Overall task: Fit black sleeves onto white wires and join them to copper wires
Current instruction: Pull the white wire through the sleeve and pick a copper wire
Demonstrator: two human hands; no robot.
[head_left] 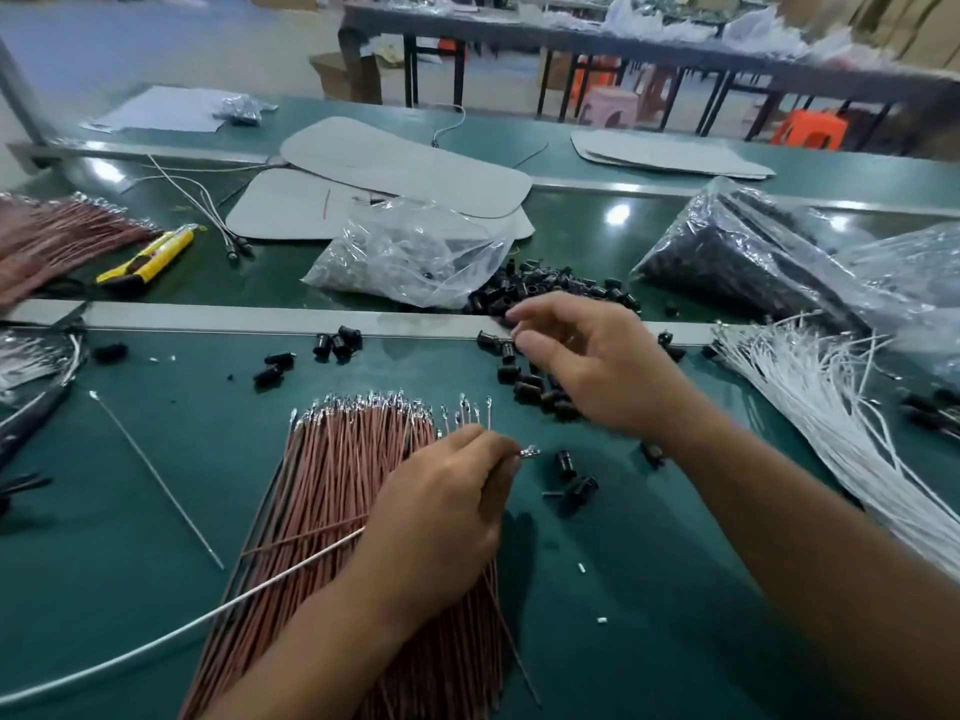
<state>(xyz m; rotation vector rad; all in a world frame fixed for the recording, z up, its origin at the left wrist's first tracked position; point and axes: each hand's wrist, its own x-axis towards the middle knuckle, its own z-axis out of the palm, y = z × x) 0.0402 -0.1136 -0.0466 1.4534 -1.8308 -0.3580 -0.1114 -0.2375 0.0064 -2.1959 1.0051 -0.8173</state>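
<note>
- A single thin white wire (218, 608) is gripped in the left hand (447, 511); the fingers are curled round it, and its small metal terminal (530, 452) is seen sticking out past the fingertips to the right.
- From that hand the white wire is trailed down and to the left across the dark green table surface (649, 589), over a flat bundle of copper-coloured wires with silvery tips (343, 475), above which the left hand is held.
- The right hand (587, 366) is held over a scatter of small black tubular plastic sleeves (540, 293); its fingers are loosely bent, the thumb and forefinger are parted, and nothing is seen pinched between them.
- More black sleeves are spread along the metal strip and on the near surface, a few just right of the terminal.
- A loose sheaf of long white wires (831, 407) is laid at the right edge, well apart from the left hand.
- A crumpled clear plastic bag (415, 252) is placed behind the sleeve pile, and a second clear bag packed with dark parts (753, 252) is set to its right.
- A yellow and black utility knife (150, 254) is laid at the far left, beside another bundle of copper-coloured wires (52, 236).
- Flat grey rounded sheets (405, 168) are stacked further back.
</note>
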